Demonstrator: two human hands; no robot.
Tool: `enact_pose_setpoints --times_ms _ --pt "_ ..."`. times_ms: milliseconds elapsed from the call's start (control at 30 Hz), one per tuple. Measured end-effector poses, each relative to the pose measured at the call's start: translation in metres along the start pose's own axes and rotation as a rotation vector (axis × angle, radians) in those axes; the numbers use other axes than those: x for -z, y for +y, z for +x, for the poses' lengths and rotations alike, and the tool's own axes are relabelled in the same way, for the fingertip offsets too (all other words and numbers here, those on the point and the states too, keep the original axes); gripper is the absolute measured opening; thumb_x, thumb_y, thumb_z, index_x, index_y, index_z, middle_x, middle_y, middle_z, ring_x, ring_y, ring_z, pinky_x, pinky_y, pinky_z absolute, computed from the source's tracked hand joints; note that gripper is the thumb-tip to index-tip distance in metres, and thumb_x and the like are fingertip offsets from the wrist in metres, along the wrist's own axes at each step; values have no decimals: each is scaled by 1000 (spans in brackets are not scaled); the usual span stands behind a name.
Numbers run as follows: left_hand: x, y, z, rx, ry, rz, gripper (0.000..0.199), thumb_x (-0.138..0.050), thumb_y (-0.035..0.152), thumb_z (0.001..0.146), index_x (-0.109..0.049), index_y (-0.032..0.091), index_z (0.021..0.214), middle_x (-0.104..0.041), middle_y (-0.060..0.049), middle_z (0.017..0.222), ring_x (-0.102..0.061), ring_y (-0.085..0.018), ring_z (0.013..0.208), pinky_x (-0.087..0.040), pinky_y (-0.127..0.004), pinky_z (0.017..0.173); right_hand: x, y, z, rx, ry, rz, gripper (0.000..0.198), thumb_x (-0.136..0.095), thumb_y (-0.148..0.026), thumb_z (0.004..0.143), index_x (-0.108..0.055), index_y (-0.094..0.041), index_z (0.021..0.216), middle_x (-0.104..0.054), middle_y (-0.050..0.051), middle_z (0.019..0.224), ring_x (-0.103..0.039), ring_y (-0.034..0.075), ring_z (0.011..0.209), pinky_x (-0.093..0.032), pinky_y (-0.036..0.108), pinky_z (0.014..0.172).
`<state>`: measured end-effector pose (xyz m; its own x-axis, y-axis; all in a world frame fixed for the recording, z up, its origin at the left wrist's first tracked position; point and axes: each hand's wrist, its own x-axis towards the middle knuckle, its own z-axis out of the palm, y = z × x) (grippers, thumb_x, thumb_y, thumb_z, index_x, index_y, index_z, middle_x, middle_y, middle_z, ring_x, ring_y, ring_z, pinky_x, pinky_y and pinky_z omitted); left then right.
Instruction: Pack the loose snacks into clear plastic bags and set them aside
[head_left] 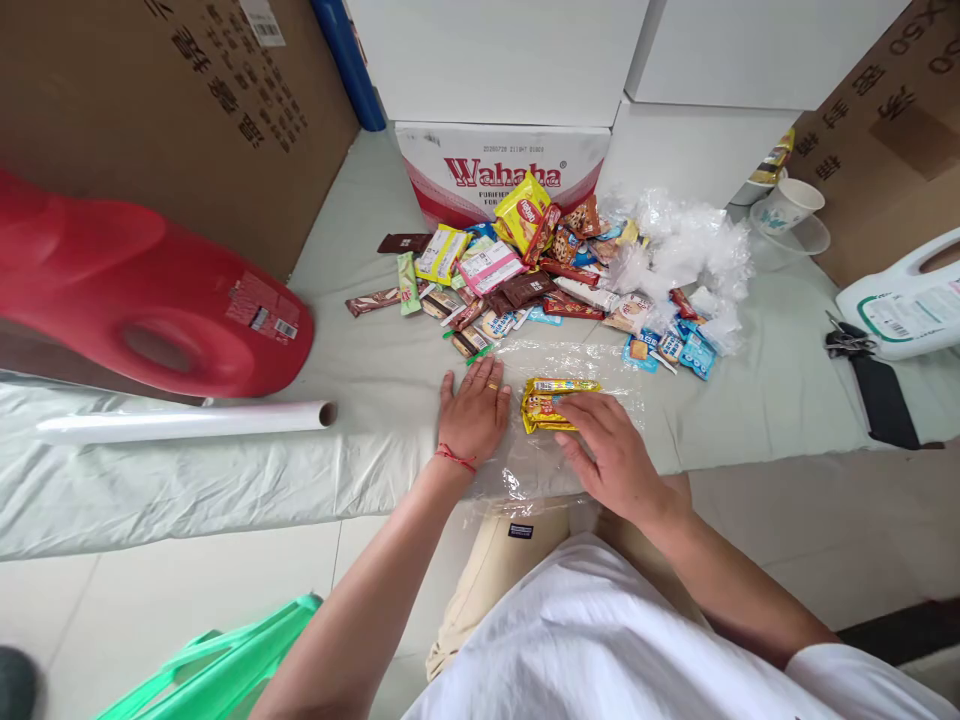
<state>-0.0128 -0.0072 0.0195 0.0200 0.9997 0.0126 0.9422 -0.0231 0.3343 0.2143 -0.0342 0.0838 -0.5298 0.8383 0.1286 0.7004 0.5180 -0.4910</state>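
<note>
A sheet of clear plastic film (517, 480) lies spread at the table's front edge. On it sits a small stack of yellow snack packets (541, 408), side by side. My right hand (611, 455) reaches over their right end, fingertips on the top wrapper and the thumb apart from the fingers. My left hand (474, 415) lies flat, fingers stretched out, on the left edge of the film, left of the packets and holding nothing. Just beyond the hands is a heap of mixed wrapped snacks (491, 268), including a larger yellow bag (525, 215).
Crumpled clear plastic (675, 250) lies right of the heap, near a paper cup (787, 205). A film roll (187, 422) and red jug (150, 290) are at left. Scissors (851, 340) and a white bottle (911, 300) lie right. A Wahaha carton (502, 150) stands behind.
</note>
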Motion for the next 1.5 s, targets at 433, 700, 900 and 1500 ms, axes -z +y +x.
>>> enact_pose_setpoints --times_ms 433,700,900,1500 --pt "-6 -12 -1 4 167 -105 58 -25 37 107 -49 18 156 -44 -12 168 -38 -27 157 -31 -52 129 8 78 136 -155 -296 -363 45 -69 -33 91 -68 -13 132 -71 20 125 -54 38 127 -46 46 101" --pt "-11 -28 1 -8 252 -272 78 -48 35 93 -29 8 163 -50 -21 160 -47 -32 149 -37 -47 126 20 81 135 23 -326 -225 18 -63 -23 93 -75 -16 104 -71 12 113 -63 22 97 -40 28 80" --pt "-11 -30 2 44 268 -486 111 -63 20 67 -16 15 168 -72 -11 126 -67 -30 112 -49 -49 109 27 62 86 102 -184 -246 21 -51 -26 103 -71 -18 104 -65 8 99 -58 19 80 -29 29 63" --pt "6 -56 -2 121 253 -633 8 -59 16 66 -64 22 67 -68 -6 92 -63 -25 102 -50 -41 100 -33 72 8 387 50 -163 42 -42 -16 106 -72 -29 133 -59 6 93 -48 20 85 -42 32 79"
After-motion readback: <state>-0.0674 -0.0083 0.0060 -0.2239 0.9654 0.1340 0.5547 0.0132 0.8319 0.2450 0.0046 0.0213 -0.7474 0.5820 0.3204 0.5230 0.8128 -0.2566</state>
